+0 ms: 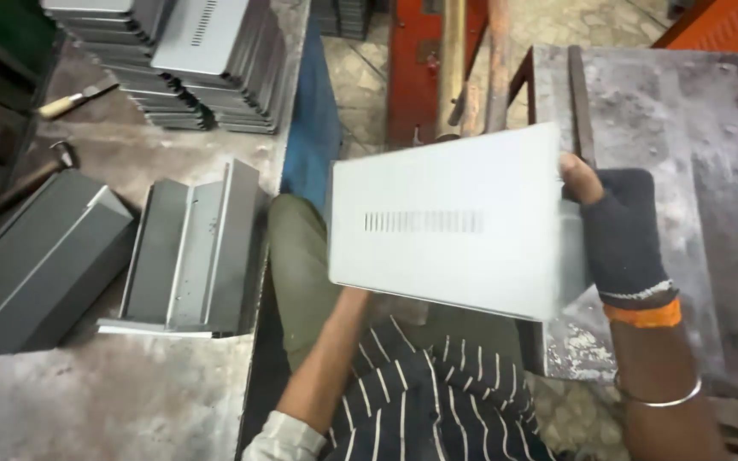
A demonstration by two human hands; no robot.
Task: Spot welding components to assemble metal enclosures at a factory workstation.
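I hold a grey sheet-metal panel (454, 224) with a row of narrow vent slots in front of me, tilted slightly. My right hand (612, 224), in a dark fingerless glove, grips the panel's right edge with the thumb on top. My left forearm reaches up under the panel from below; my left hand is hidden behind it. The panel hangs above my lap and the left edge of a grey steel work surface (694, 171).
A workbench (113, 401) at the left carries bent grey metal parts (194, 252), a folded grey box (40, 260), stacks of vented panels (207, 51), a hammer (23, 179) and a wooden-handled tool (74, 98). An orange machine frame (416, 68) stands behind.
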